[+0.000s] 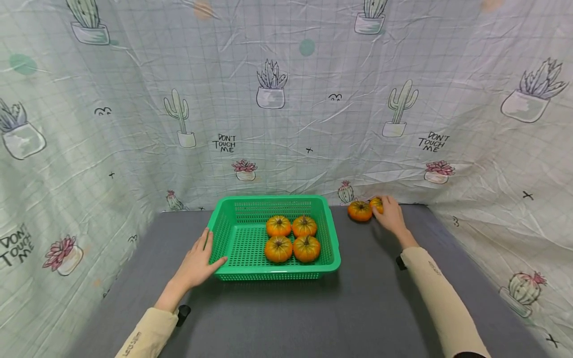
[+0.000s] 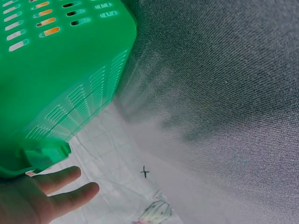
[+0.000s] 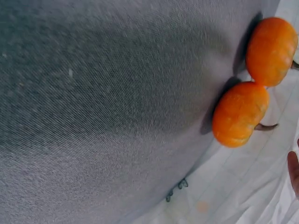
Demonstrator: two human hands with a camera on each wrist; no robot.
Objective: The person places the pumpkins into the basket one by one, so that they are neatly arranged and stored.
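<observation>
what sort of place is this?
Likely a makeshift tabletop filming booth, though the room beyond is hidden: a cactus-print sheet walls in a gray table, which bears a green basket of small pumpkins.

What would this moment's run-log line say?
left hand: at green slotted basket; right hand: by rightmost pumpkin; basket: four pumpkins; table: two pumpkins

This looks like a curtained-off tabletop work area: a pale drape (image 1: pixel 309 124) printed with potted cacti (image 1: pixel 270 97) and "DON'T TOUCH ME" lettering (image 1: pixel 225 143) fills the upper frame and both sides, around a grey woven surface (image 1: pixel 277 318) at lower centre.
</observation>
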